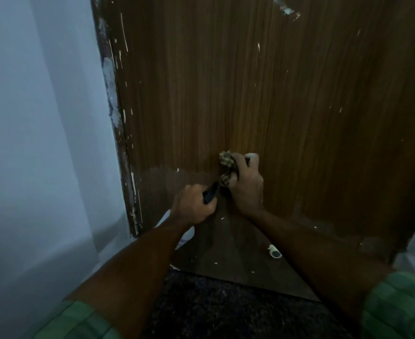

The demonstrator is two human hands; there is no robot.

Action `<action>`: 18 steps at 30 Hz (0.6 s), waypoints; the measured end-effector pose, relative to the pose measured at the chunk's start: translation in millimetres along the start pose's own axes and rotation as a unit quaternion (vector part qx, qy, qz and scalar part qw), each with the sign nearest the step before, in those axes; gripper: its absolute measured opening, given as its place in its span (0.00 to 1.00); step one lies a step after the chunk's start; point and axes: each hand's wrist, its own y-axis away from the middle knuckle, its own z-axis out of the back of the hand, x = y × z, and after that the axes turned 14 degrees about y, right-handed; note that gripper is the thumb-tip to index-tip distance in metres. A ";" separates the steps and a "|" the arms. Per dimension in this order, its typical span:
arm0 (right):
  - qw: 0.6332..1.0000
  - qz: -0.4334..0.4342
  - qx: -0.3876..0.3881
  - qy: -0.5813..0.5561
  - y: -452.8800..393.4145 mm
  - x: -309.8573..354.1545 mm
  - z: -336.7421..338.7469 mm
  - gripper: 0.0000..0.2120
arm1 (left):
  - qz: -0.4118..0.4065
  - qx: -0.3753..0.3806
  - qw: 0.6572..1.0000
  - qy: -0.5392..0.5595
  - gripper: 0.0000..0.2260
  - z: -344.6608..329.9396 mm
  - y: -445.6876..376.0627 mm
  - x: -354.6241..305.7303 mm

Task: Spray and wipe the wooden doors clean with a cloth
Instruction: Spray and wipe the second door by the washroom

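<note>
A crumpled checked cloth (226,167) is gripped by the right hand (246,182) against the lower wooden door (250,94), bunched without clear axis. Left of it, a dark handle (210,194), angled up-right toward the cloth, is gripped by the left hand (193,206).

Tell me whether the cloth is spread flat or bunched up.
Bunched up. The checked cloth shows only as crumpled folds gripped in the right hand, held against the wooden door; no flat part shows.

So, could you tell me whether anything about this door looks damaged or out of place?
Yes. The wooden door carries pale paint-like flecks, thickest along its left edge, where the finish looks chipped. A small whitish cap-like object lies loose on the floor at its foot.
</note>
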 end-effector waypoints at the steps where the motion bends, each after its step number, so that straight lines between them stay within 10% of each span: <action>1: 0.997 0.055 0.037 0.044 3.2 1.7 -6.9 0.21 | 0.006 0.002 1.000 0.009 0.04 -0.4 0.3 1.6; 5: 0.936 0.228 0.230 0.137 9.0 -6.0 -12.3 0.24 | 0.048 -0.002 0.999 0.014 0.03 -2.1 10.1 12.4; 11: 0.999 -0.053 0.006 0.013 -31.8 31.6 17.4 0.16 | 0.087 -0.041 0.995 0.013 0.08 16.3 25.3 21.4; 18: 0.997 0.058 0.007 0.047 -25.4 32.0 5.2 0.25 | 0.104 -0.063 0.992 -0.014 0.11 52.7 24.9 1.1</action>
